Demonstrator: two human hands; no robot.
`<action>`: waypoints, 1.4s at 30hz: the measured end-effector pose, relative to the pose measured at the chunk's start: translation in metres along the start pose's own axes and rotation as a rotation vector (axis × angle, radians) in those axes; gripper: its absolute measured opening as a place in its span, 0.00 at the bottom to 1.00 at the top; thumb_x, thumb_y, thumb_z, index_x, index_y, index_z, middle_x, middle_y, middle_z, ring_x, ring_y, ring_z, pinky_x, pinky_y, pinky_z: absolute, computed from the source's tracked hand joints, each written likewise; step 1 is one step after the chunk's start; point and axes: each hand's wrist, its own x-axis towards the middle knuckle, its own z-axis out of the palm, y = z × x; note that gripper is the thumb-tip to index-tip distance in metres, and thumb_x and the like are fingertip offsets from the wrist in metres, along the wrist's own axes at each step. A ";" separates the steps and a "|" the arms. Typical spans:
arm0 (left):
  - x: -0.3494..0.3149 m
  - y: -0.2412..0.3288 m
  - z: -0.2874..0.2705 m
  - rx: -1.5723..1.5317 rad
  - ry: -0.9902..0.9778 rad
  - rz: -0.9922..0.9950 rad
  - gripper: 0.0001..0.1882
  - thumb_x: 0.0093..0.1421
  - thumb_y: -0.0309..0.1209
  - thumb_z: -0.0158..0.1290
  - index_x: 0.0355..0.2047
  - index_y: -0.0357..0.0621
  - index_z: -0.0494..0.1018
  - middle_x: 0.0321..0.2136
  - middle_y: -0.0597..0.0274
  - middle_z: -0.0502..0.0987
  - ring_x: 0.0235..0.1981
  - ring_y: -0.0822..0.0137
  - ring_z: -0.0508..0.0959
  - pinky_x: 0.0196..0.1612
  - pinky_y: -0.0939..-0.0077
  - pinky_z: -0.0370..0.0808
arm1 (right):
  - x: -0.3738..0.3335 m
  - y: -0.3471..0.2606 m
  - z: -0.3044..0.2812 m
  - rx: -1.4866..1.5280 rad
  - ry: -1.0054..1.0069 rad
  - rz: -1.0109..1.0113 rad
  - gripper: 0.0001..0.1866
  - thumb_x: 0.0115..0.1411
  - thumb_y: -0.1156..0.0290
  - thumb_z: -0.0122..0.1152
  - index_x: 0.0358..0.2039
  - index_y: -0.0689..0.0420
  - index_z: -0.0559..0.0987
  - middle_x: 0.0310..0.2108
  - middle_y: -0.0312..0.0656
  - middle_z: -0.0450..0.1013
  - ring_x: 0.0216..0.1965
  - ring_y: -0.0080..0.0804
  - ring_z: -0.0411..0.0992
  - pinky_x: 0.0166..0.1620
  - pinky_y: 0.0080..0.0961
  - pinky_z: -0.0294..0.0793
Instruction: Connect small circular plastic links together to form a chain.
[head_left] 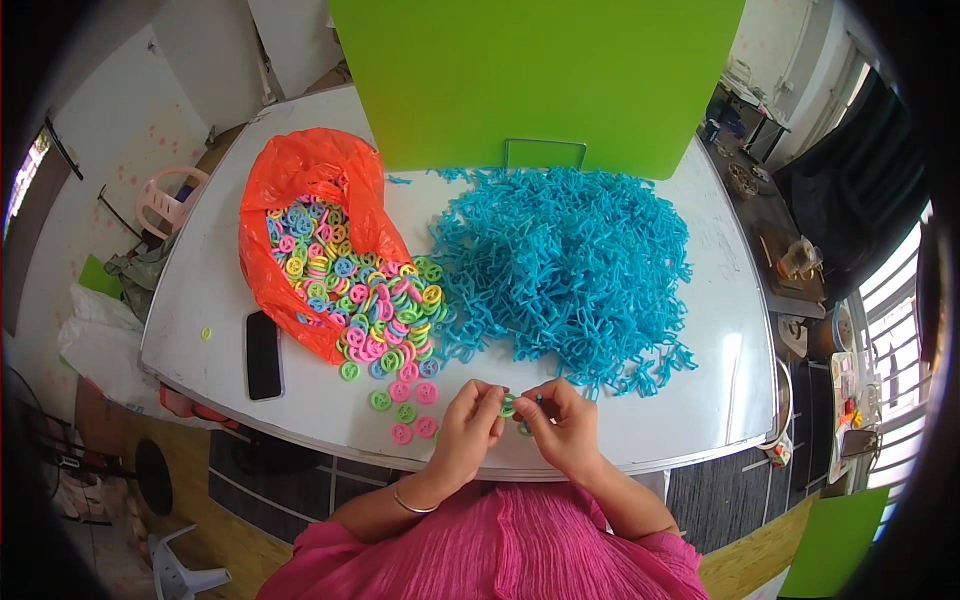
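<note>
At the table's front edge both hands meet in a pinch. My left hand (468, 428), with a bracelet on its wrist, closes thumb and finger on a small green plastic wheel (508, 406). My right hand (566, 428) is closed against the wheel's other side, with a bit of blue plastic piece (539, 398) showing at its fingertips. The fingers partly hide how the two parts meet. Just left of my hands lie several loose pink wheels (427, 393) and green wheels (380, 400). Beyond them a multicoloured heap of wheels (375, 305) spills from a red plastic bag (318, 150).
A large pile of blue plastic pieces (570, 260) covers the white table's (700, 400) middle right. Behind it stands a green board (540, 80) with a wire handle or stand (545, 142). A black phone (264, 355) lies left of the wheels. A pink chair (165, 200) is off to the left.
</note>
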 end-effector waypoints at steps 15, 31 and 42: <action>0.002 0.027 -0.009 0.078 -0.030 0.004 0.11 0.68 0.33 0.46 0.48 0.42 0.67 0.21 0.72 0.69 0.19 0.82 0.65 0.21 0.88 0.61 | 0.010 0.005 -0.028 0.768 -0.114 0.368 0.06 0.64 0.73 0.56 0.32 0.61 0.71 0.29 0.44 0.75 0.28 0.33 0.76 0.32 0.29 0.77; -0.019 0.045 -0.083 1.338 -0.285 0.382 0.18 0.45 0.34 0.67 0.38 0.50 0.79 0.40 0.59 0.69 0.45 0.58 0.70 0.48 0.67 0.68 | -0.098 -0.058 -0.159 -0.828 -0.464 0.089 0.18 0.52 0.66 0.68 0.44 0.55 0.80 0.37 0.47 0.78 0.33 0.45 0.76 0.38 0.33 0.75; 0.021 0.018 -0.051 0.785 0.124 0.435 0.11 0.52 0.26 0.64 0.33 0.38 0.73 0.23 0.63 0.75 0.23 0.76 0.75 0.27 0.81 0.73 | 0.006 0.014 -0.064 -1.154 0.067 -0.420 0.09 0.52 0.70 0.65 0.35 0.53 0.79 0.29 0.39 0.70 0.31 0.38 0.71 0.31 0.33 0.73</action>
